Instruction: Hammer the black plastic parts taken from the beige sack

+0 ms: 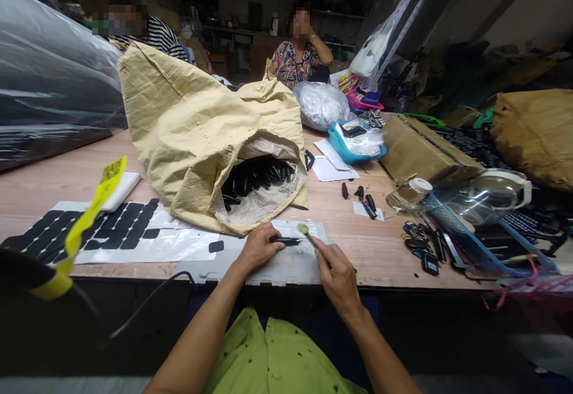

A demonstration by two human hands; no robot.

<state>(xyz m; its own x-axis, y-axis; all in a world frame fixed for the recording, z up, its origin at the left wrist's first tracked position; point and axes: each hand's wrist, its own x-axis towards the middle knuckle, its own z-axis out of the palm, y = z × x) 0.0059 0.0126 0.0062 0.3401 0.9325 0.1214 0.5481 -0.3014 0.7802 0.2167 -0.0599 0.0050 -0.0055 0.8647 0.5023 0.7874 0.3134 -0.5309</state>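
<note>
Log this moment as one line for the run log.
left hand: holds slim black part | right hand: holds green-tipped tool near it | behind: open yellow sack of black parts | left: sheet of black pads

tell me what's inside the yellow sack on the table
Inside the sack, at its open mouth: slim black parts on whitish lining. Cloth hides how far back they go.

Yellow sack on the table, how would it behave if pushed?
The sack looks floppy: its cloth is creased and slumped. Black parts show in its open mouth, so it is likely heavy and might spill them if dragged.
</note>
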